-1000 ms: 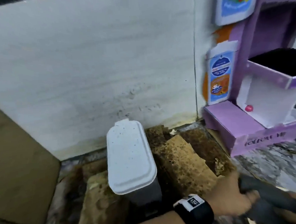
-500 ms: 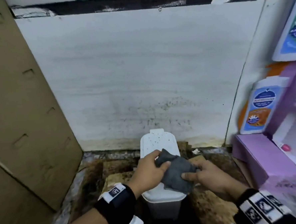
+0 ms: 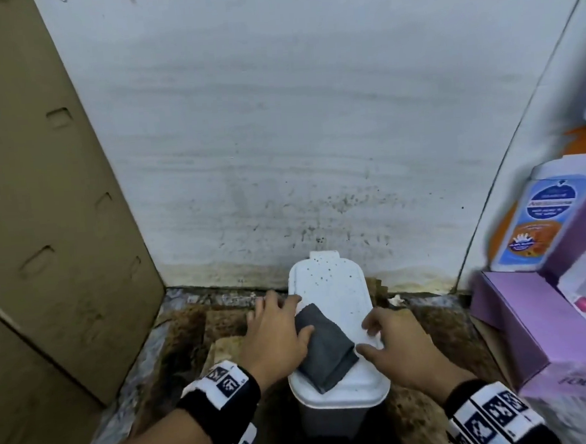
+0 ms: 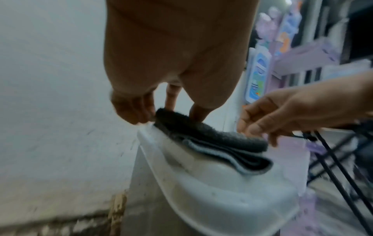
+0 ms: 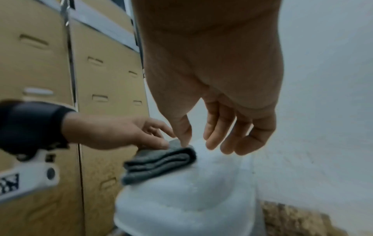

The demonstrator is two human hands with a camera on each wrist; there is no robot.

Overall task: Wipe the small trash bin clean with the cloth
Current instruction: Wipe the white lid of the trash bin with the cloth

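The small white trash bin (image 3: 333, 288) stands on the floor against the wall, its closed lid dotted with dark specks. A folded grey cloth (image 3: 327, 350) lies flat on the lid's near half. My left hand (image 3: 283, 311) rests at the cloth's left edge, thumb across the cloth and fingers stretched over the lid's rim. The left wrist view shows the left hand (image 4: 167, 103) touching the far end of the cloth (image 4: 212, 137). My right hand (image 3: 370, 337) hovers relaxed just right of the cloth and holds nothing. In the right wrist view the right hand (image 5: 201, 140) hangs above the cloth (image 5: 161, 161) and the bin (image 5: 181, 207).
A tall brown cardboard panel (image 3: 43, 202) closes off the left side. The stained white wall (image 3: 278, 119) is right behind the bin. A purple cardboard display stand (image 3: 531, 327) sits at the right. Dirty brown cardboard pieces (image 3: 429, 333) cover the floor around the bin.
The cloth came from the lower right to above the lid, held by both hands. Now it lies flat on the lid; the right hand has let go and the left rests on it.
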